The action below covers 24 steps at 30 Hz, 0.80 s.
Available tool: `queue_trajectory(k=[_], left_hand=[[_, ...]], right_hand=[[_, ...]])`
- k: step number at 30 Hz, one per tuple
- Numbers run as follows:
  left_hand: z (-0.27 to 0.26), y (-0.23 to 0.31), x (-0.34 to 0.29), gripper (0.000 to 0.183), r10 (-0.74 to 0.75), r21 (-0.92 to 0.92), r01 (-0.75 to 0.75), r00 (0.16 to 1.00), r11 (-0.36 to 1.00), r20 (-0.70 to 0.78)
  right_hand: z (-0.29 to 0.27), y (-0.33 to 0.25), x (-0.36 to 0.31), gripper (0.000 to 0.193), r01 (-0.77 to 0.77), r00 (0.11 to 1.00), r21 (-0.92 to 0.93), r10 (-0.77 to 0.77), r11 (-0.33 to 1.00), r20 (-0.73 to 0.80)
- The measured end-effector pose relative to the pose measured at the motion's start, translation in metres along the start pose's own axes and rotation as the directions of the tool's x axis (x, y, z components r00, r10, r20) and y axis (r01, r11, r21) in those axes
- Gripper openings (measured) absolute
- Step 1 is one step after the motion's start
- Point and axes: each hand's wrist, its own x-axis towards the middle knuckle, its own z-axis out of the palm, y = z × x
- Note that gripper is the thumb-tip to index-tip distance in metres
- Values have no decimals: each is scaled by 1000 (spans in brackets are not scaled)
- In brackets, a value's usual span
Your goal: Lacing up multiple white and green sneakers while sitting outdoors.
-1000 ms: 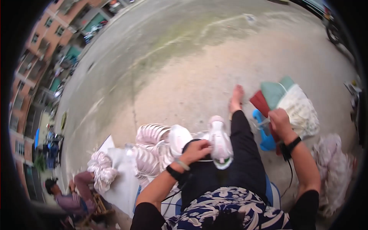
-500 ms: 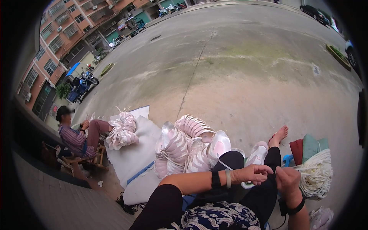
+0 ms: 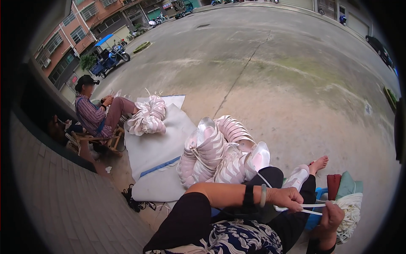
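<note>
Above my lap, my left hand [image 3: 285, 199] is closed, pinching a white shoelace [image 3: 312, 205]. Two strands of the lace run across to my right hand [image 3: 332, 216], whose fingers are also closed on it. A pale pink and white shoe [image 3: 297, 177] rests by my legs, just beyond my left hand; its lower part is hidden by my arm. Beside my right hand lies a thick bundle of white laces [image 3: 350, 211], partly covered by that hand.
Stacked pink and white shoe uppers [image 3: 211, 152] lie on a grey sheet [image 3: 158, 148] to my left. Another bundle [image 3: 148, 116] is near a seated person [image 3: 95, 112]. Dark red cloth [image 3: 333, 186] and green cloth [image 3: 349, 186] sit at right by a blue object [image 3: 314, 219].
The view has swung, so the scene sits further right and the far left is less seen. Both hands now hold two lace strands stretched between them; earlier my left fingers were partly extended.
</note>
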Motion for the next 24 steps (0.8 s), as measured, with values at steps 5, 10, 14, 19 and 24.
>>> queue_trajectory(k=[5, 10, 14, 19, 24], left_hand=[[-36, -4, -55, 29, -137, 76, 145, 986, 987, -97], [-58, -11, -90, 25, -190, 115, 226, 946, 967, -262], [-49, -30, -74, 19, -178, 206, 247, 936, 947, -304], [-27, -48, -20, 16, -56, 311, 144, 959, 939, -277], [-16, -49, 3, 15, -28, 217, 112, 934, 970, -357]], right_hand=[[-54, 110, -72, 12, -535, 843, -50, 529, 843, -98], [-136, 234, -179, 15, -734, 674, -362, 683, 574, -283], [-87, 241, -195, 28, -554, 730, -690, 670, 466, -134], [44, 81, -67, 31, -443, 891, 111, 423, 890, 163], [89, 8, -27, 22, -671, 722, 420, 410, 611, 557]])
